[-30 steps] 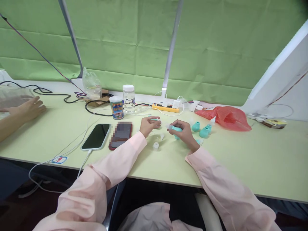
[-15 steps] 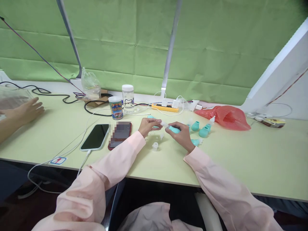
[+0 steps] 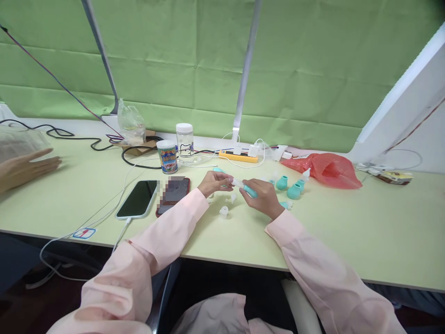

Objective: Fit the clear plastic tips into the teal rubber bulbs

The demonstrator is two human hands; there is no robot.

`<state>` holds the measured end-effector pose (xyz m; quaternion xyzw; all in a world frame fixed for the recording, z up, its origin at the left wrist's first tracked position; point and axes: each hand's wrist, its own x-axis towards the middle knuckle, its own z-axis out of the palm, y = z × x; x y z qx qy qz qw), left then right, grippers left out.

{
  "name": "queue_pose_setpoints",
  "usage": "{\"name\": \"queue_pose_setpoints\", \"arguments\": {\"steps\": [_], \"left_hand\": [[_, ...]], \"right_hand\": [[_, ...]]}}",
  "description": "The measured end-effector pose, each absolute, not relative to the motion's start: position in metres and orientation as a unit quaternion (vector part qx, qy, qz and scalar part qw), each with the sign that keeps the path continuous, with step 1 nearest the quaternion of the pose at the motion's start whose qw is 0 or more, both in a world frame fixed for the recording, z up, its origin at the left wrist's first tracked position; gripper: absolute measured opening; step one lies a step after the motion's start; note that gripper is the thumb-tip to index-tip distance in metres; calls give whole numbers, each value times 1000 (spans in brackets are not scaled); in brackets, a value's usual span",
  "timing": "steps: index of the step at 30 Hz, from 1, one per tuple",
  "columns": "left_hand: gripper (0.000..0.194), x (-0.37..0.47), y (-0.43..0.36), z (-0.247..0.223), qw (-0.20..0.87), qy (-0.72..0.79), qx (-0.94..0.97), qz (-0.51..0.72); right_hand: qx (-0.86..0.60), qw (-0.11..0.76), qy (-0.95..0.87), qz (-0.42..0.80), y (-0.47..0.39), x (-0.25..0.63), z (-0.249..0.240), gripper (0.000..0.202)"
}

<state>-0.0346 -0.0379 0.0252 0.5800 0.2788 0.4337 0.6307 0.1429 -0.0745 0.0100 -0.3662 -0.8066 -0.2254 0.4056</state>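
Note:
My left hand (image 3: pixel 216 183) pinches a small translucent nozzle (image 3: pixel 238 183) between thumb and fingers. In my right hand (image 3: pixel 263 196) is a teal squeeze bulb (image 3: pixel 251 190), its narrow end turned toward the nozzle. The two parts meet end to end between my hands, above the table; how far one sits inside the other is too small to tell. Below them lie a loose translucent piece (image 3: pixel 224 212) and another clear piece (image 3: pixel 232 198). Several more teal bulbs, such as an upright one (image 3: pixel 282 182) and a tilted one (image 3: pixel 294 190), lie beyond my right hand.
A red plastic bag (image 3: pixel 325 170) lies behind the bulbs. Toward the back stand a yellow power strip (image 3: pixel 238 157), a clear jar (image 3: pixel 185 141) and a printed tub (image 3: pixel 167 157). Two phones, one white-edged (image 3: pixel 138 199), rest left. A co-worker's hand (image 3: pixel 29 169) is far left.
My right hand has turned the teal bulb slightly, showing more of its side and of the nozzle. My left hand stays almost in place. The co-worker's hand has shifted lower.

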Motion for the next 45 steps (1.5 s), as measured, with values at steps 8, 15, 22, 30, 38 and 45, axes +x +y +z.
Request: {"name": "queue_pose_setpoints", "arguments": {"steps": [8,15,22,30,38,45], "left_hand": [[35,-39,-35,23,620,292,629,366],[36,-41,-36,25,632,265,635,356],[36,-38,-39,26,603,269,644,385],[39,-30,-50,32,576,244,635,453],[35,-33,-47,34,496,293,699,424],[41,-31,-53,34,378,321,727,474]], "right_hand": [[-338,350,-842,-234,-76,146,13,19],[-336,398,-833,-185,-76,144,11,18],[-349,452,-809,-135,-75,138,4,15],[-380,454,-802,-76,-82,140,25,19],[-403,602,-687,58,-77,177,55,22],[-334,533,-626,461,-78,178,62,25]]}}
